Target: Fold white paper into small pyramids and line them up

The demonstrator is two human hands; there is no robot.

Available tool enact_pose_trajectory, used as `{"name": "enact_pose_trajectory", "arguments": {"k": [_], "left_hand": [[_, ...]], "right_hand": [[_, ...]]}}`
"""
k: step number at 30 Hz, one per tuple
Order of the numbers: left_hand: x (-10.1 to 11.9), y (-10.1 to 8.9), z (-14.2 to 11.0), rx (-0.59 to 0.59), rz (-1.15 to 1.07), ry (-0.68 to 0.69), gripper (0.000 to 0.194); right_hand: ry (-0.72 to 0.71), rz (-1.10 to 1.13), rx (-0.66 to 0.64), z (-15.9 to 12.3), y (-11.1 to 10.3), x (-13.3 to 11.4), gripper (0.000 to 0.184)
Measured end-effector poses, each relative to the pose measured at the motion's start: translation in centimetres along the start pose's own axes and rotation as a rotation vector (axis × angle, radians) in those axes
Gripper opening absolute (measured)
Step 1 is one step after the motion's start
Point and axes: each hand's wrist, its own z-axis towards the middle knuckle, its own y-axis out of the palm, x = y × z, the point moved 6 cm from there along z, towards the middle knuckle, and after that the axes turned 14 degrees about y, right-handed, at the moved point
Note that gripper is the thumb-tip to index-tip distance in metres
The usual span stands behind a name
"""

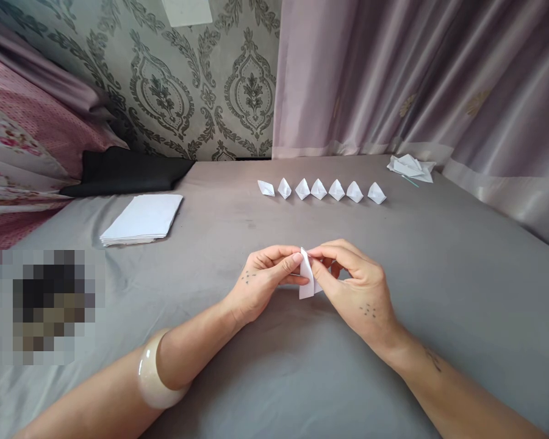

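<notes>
A small folded piece of white paper is held upright between both my hands, just above the grey sheet. My left hand pinches its left side with thumb and fingers. At its top right edge, the thumb and fingertips of my right hand are closed on the same paper. Part of the paper's right side is hidden behind my right fingers. Beyond my hands, several small folded white paper shapes stand in a row.
A stack of white paper sheets lies at the left, near a folded black cloth. Loose white papers and a thin bluish stick lie at the far right by the purple curtain. A blurred patch covers the left edge.
</notes>
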Motion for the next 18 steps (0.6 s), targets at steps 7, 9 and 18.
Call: {"name": "enact_pose_trajectory", "arguments": {"k": [7,9,18], "left_hand": [[0.0,0.0,0.0,0.019,-0.011,-0.016,0.019],[0.1,0.0,0.0,0.013,-0.015,-0.013,0.018],[0.2,-0.3,0.3,-0.006,-0.024,-0.048,0.018]], "right_hand": [[-0.201,-0.169,0.067,-0.6,-0.1,-0.8,0.020],[-0.272,-0.231,0.088,-0.9,-0.1,-1.1,0.021],[-0.459,-0.494,0.019,-1.3,0.3,-1.7,0.022]]}}
